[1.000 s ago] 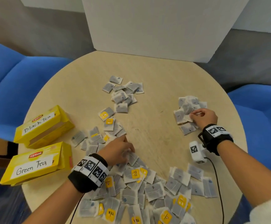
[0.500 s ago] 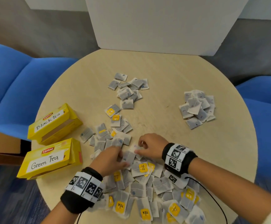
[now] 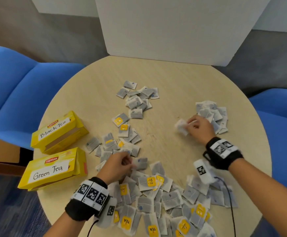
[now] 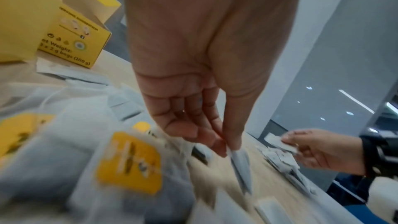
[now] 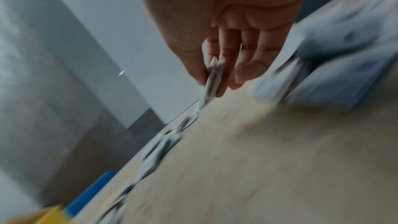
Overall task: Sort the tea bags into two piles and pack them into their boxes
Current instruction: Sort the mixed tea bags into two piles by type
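Many loose tea bags [image 3: 158,199] cover the near half of the round table [image 3: 173,77]; some carry yellow tags. A sorted pile [image 3: 213,115] lies at the right, another pile [image 3: 137,100] at the middle back. My left hand [image 3: 122,164] pinches a grey tea bag [image 3: 141,163] over the near heap; the left wrist view shows that bag [image 4: 241,168] between thumb and fingertips [image 4: 217,146]. My right hand [image 3: 197,127] holds a tea bag [image 3: 182,126] beside the right pile, the bag [image 5: 212,81] pinched. Two yellow boxes, Black Tea [image 3: 57,130] and Green Tea [image 3: 52,168], lie open at the left.
Blue chairs stand at the left [image 3: 19,91] and right [image 3: 279,120] of the table. A white panel [image 3: 173,23] rises behind its far edge. Bare tabletop lies between the middle pile and the right pile. A cable [image 3: 231,202] trails from my right wrist over the near bags.
My right hand left the near heap and moved back right to the right pile with a tea bag. My left hand stayed over the heap and now pinches a bag.
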A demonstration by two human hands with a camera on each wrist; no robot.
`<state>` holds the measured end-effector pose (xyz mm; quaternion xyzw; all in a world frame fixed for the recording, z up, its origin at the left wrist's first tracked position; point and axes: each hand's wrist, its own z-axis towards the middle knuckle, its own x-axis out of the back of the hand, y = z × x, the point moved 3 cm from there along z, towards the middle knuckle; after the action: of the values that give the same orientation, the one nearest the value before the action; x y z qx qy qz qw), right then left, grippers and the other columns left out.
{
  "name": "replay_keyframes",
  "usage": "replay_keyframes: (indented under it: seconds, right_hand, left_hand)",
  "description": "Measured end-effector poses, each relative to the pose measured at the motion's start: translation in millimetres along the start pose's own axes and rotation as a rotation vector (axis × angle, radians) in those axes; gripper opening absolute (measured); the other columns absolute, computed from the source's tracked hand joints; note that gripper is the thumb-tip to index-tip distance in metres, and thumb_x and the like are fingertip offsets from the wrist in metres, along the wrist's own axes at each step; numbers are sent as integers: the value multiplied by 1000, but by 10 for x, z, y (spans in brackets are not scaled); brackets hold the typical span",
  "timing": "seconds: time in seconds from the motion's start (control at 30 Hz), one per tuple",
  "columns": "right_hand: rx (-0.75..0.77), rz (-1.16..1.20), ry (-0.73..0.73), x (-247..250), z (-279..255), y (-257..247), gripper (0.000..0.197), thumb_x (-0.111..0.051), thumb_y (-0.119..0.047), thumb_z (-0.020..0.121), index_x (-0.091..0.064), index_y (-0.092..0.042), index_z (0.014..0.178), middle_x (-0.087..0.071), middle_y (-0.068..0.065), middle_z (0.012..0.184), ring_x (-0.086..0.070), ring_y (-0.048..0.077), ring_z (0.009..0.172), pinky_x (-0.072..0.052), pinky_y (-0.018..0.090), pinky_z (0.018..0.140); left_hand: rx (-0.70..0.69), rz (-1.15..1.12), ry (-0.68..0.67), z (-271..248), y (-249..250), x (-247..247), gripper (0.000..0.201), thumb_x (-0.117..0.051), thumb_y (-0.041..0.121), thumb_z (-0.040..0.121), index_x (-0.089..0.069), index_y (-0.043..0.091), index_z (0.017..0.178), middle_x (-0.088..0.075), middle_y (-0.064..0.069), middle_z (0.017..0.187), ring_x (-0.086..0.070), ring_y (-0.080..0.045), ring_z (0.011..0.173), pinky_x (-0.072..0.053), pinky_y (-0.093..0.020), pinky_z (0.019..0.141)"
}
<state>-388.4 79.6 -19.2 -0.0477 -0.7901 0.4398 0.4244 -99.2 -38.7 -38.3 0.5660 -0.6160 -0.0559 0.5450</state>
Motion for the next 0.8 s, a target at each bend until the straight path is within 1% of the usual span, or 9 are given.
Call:
replay_keyframes:
  seconds: [0.07, 0.13, 0.3, 0.4, 0.47, 0.57, 0.63, 0.73, 0.8]
  right_hand:
    - [-71, -15, 185, 350, 154, 183, 8, -67, -23, 86, -60, -19, 87, -66, 8, 87, -60, 24, 77, -48, 28, 68]
    - [-124, -108, 273, 573, 250, 392, 11, -67, -22, 84, -61, -15, 89, -65, 9, 86, -59, 26, 79, -47, 29, 72]
    - [-132, -299, 273, 625, 321, 658, 16, -70, -23, 81, -57, -13, 82, -57, 14, 94, -55, 29, 79, -41, 30, 69]
    - [-109, -307, 333, 596, 265, 592, 20, -69, -21, 81, -54, -11, 89, -49, 15, 102, -51, 29, 79, -39, 32, 69]
    - [-29, -294, 342, 522, 183, 475, 21, -68, -18, 81, -54, -9, 94, -49, 16, 105, -52, 31, 82, -41, 34, 71]
    - [202, -315, 195, 239, -48, 171, 19, -67, -16, 83, -55, -12, 96, -49, 8, 100, -48, 22, 80, -34, 29, 68]
    - [343, -345, -5, -22, -246, -88, 18, -66, -22, 85, -54, -17, 98, -45, -3, 93, -44, 13, 77, -32, 27, 66]
    - [463, -453, -335, -439, -454, -405, 18, -59, -33, 89, -55, -23, 103, -48, -8, 89, -46, 12, 81, -37, 29, 69]
    - [495, -514, -453, -670, -504, -536, 22, -55, -35, 91, -55, -22, 109, -53, -6, 93, -47, 13, 85, -38, 29, 72]
  left_hand:
    - [0, -41, 24, 103, 29, 115, 20, -70, 13, 83, -56, 22, 72, -59, 6, 72, -53, -2, 64, -41, -9, 58]
    - [-20, -56, 70, 254, 91, 274, 18, -71, 16, 82, -58, 23, 73, -60, 7, 73, -53, -2, 64, -41, -9, 57]
    - [-92, -120, 237, 792, 372, 758, 9, -70, 18, 84, -65, 11, 84, -62, 2, 74, -53, -6, 64, -41, -14, 58]
    - [-123, -193, 334, 1163, 555, 967, 9, -69, 14, 84, -63, 9, 81, -59, 1, 68, -51, -7, 60, -41, -15, 55]
    - [-105, -242, 352, 1406, 624, 1037, 10, -69, 13, 84, -62, 8, 78, -58, -2, 66, -50, -10, 59, -41, -18, 55]
    - [-36, -231, 336, 1719, 621, 1044, 14, -68, 13, 84, -61, 12, 72, -55, -1, 63, -48, -12, 57, -43, -26, 60]
    - [12, -204, 326, 1874, 581, 1015, 11, -70, 14, 83, -62, 9, 80, -58, -5, 69, -52, -16, 62, -45, -30, 66]
    - [91, -162, 356, 2012, 486, 966, 19, -73, 19, 80, -56, 13, 79, -61, -10, 86, -57, -22, 78, -48, -33, 75]
    - [127, -123, 394, 2044, 429, 942, 30, -73, 20, 80, -45, 20, 70, -58, -5, 83, -54, -21, 80, -44, -29, 73]
